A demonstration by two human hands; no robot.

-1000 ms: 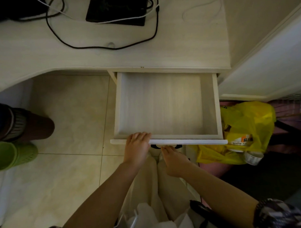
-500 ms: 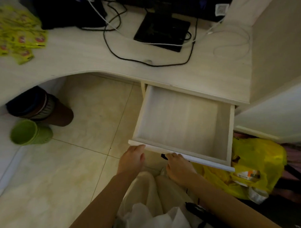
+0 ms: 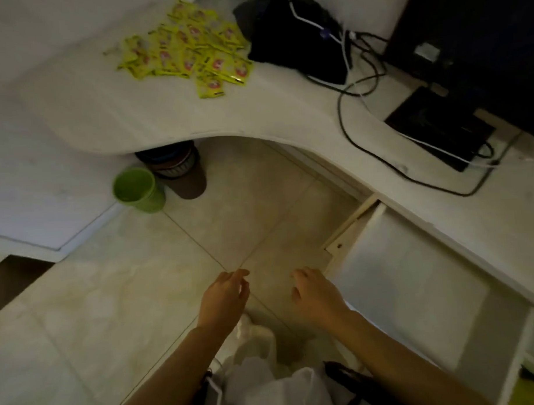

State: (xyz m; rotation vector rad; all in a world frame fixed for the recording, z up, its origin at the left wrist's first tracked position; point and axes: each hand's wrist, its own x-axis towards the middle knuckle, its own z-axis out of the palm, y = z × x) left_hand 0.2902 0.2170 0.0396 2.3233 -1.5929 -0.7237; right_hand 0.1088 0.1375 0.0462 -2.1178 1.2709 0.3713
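A pale wooden drawer (image 3: 414,288) stands pulled out from under the curved desk (image 3: 256,118) at the right, with nothing visible inside it. My left hand (image 3: 225,297) hovers over the floor tiles, fingers loosely spread, holding nothing. My right hand (image 3: 316,294) floats just left of the drawer's front corner, fingers relaxed and off the drawer. On the desk top lies a heap of several yellow sachets (image 3: 191,50).
A green cup (image 3: 136,188) and a dark round container (image 3: 176,166) stand on the floor under the desk. Black devices (image 3: 296,31), a monitor base (image 3: 438,129) and cables (image 3: 379,156) cover the desk's right part. White plastic bags (image 3: 266,378) sit below my arms.
Both hands have let go of the drawer front and lifted left, away from it. My view has swung left and up, bringing the sachets and more of the desk into sight.
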